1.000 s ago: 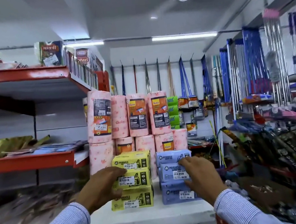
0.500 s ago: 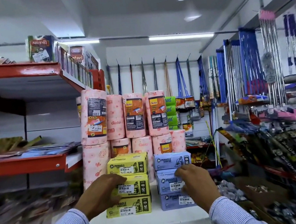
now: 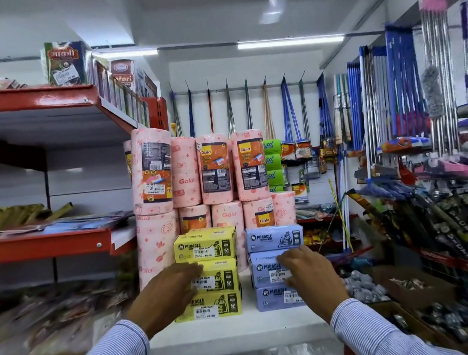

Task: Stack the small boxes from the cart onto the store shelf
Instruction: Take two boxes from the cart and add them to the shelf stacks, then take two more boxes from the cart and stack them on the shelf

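Since half a second ago: both hands drawn slightly back from the two stacks, fingers looser; stacks themselves unmoved. Now, on the white shelf (image 3: pixel 237 331), near its front edge: a stack of three yellow boxes (image 3: pixel 208 275) toward the left side, a stack of three blue boxes (image 3: pixel 276 265) just beside it on the right, a narrow gap between. Left hand (image 3: pixel 164 294) spread flat, fingers open and pointing right, lying across the front left corner of the middle yellow box, gripping nothing. Right hand (image 3: pixel 309 276) likewise open, fingers splayed over the front of the middle blue box, thumb low near the bottom box; possibly only brushing the cardboard rather than pressing, contact hard to judge through the blur. Striped blue sleeves (image 3: pixel 367 334) on both forearms. Behind the stacks, toward the shelf's back edge: pink kitchen towel rolls (image 3: pixel 214 167) standing upright in two tiers, the lower tier partly hidden by the boxes. To the left, a red shelf (image 3: pixel 40 245) carrying flat packets. Along the back wall, hanging mops and brooms (image 3: pixel 289 108); more on the right side, blurred.
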A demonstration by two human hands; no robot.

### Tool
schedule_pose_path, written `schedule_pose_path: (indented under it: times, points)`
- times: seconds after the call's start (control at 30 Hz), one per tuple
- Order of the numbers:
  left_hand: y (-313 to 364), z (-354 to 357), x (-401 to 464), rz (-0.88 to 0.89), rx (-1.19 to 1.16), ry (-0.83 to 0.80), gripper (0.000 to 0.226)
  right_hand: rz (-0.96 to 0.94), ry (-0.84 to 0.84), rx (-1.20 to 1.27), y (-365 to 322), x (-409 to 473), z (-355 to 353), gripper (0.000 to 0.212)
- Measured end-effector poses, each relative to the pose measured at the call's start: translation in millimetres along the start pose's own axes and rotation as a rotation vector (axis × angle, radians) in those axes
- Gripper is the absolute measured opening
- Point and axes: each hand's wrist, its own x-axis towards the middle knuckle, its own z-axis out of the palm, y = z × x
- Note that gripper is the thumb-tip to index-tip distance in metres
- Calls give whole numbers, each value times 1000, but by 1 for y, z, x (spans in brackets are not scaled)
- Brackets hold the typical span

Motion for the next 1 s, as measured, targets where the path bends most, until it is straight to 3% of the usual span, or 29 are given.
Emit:
schedule_pose_path:
  times: [0.13, 0.27, 0.57, 0.73, 0.9, 1.0]
  points:
    - [14, 11, -27, 94, 125, 102, 77, -39, 58, -16, -11, -27, 2, 69]
    - [50, 26, -72, 122, 113, 128, 84, -58, 24, 31, -28, -71, 4, 75]
    - [104, 102, -190, 87, -33, -138, 82, -98, -267, 139, -61, -213, 54, 78]
    - [125, 172, -280, 66, -177, -382, 81, 22, -539, 217, -73, -311, 112, 75]
    - [154, 246, -372, 21, -300, -627, 72, 67, -889, 204, -85, -406, 179, 81]
    - [170, 300, -427, -23, -365, -834, 74, 85, -1140, 239, -94, -460, 221, 74]
